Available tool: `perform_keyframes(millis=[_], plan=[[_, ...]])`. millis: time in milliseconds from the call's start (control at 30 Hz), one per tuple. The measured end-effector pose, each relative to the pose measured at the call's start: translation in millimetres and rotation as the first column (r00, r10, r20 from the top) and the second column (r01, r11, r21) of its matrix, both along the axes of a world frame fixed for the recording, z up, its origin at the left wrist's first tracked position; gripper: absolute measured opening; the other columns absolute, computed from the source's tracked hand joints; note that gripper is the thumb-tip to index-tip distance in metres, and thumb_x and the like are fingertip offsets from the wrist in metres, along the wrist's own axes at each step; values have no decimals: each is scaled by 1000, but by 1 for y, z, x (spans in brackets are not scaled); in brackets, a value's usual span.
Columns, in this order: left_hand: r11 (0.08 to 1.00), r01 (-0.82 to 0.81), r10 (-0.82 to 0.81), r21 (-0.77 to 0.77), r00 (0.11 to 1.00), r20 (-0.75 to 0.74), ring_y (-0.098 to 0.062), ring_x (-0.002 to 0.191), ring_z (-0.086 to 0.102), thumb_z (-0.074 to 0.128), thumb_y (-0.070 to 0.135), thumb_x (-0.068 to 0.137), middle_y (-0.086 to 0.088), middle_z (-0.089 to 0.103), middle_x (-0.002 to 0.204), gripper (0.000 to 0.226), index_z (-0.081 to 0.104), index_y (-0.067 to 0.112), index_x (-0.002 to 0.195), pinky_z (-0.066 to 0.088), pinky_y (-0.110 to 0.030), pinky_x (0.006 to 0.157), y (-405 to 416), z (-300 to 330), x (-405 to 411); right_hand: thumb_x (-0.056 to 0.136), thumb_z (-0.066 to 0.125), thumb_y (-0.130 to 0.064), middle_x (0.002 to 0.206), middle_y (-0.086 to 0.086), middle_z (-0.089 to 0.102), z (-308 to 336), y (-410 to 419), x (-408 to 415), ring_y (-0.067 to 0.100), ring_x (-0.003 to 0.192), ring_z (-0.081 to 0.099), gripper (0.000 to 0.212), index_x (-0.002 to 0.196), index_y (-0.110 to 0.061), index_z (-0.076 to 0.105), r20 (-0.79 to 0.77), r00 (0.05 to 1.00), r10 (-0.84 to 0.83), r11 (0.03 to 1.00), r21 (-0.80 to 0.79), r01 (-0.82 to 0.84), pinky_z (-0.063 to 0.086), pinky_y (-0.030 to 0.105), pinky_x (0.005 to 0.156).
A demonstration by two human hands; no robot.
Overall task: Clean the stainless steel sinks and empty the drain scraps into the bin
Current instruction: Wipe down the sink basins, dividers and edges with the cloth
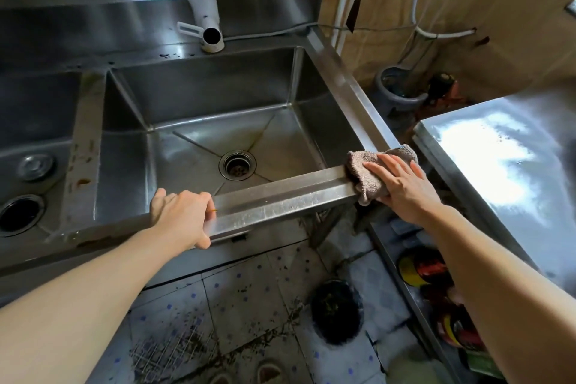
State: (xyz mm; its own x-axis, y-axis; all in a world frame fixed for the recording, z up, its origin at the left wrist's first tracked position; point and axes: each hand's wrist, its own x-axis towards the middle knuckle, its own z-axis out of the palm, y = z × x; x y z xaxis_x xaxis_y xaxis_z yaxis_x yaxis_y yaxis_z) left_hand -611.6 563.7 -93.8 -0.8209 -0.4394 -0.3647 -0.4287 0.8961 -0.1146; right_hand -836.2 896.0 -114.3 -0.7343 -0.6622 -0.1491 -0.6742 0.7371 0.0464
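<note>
The right-hand stainless steel sink [202, 97] fills the middle of the view, its round drain strainer [237, 164] holding a few dark scraps. My left hand [182, 215] grips the sink's front rim [280, 196], fingers curled over the edge. My right hand [402, 181] presses a grey-brown cloth [363, 176] flat onto the rim's front right corner. The left sink [31, 121] shows at the left edge, with an open drain hole [20, 213] and a loose metal plug [36, 167].
A white pipe faucet [202, 3] leans over the sink's back ledge. A steel table [505, 159] stands to the right, with coloured containers [427, 268] on its lower shelf. On the dirty tiled floor stand a dark bin [338, 310] with scraps and a grey bucket [397, 90].
</note>
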Motion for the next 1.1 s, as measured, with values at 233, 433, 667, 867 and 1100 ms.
perform_keyframes(millis=[233, 433, 667, 867, 1100], plan=[[999, -24, 23, 31, 999, 33, -14, 80, 56, 75, 32, 59, 14, 60, 77, 36, 52, 33, 87, 30, -34, 88, 9, 8, -3, 79, 75, -23, 145, 21, 41, -12, -12, 18, 44, 132, 38, 68, 140, -18, 46, -71, 997, 40, 994, -102, -47, 31, 59, 106], [982, -73, 73, 174, 997, 10, -19, 124, 47, 77, 41, 68, 6, 53, 128, 78, 40, 26, 134, 17, -44, 111, 4, 14, 17, 73, 75, -33, 140, 20, 47, -15, -103, 92, 44, 126, 46, 72, 139, -27, 47, -59, 965, 256, 963, -74, -260, 39, 55, 102], [974, -211, 204, 83, 975, 89, -15, 146, 7, 82, 48, 63, 5, 13, 158, 118, 10, 20, 152, 6, -51, 117, -59, 27, 94, 82, 63, -29, 150, 23, 30, -3, -198, 169, 45, 136, 30, 72, 146, -26, 32, 50, 893, 448, 893, -83, -443, 27, 53, 111], [979, -185, 184, 85, 983, 20, -11, 141, 16, 80, 26, 67, 12, 25, 153, 92, 32, 28, 146, 6, -50, 116, -92, 24, 123, 91, 47, -36, 154, 19, 14, 3, -280, 232, 41, 138, 17, 66, 149, -26, 17, 101, 805, 585, 809, -129, -573, 14, 52, 116], [973, -173, 182, 151, 982, -50, -15, 122, 42, 83, 24, 61, 14, 36, 138, 79, 47, 36, 131, 16, -44, 111, -99, 18, 129, 81, 37, -76, 160, 9, 1, 7, -254, 206, 29, 146, 2, 85, 151, -35, 10, 190, 800, 569, 821, -73, -567, 1, 47, 118]])
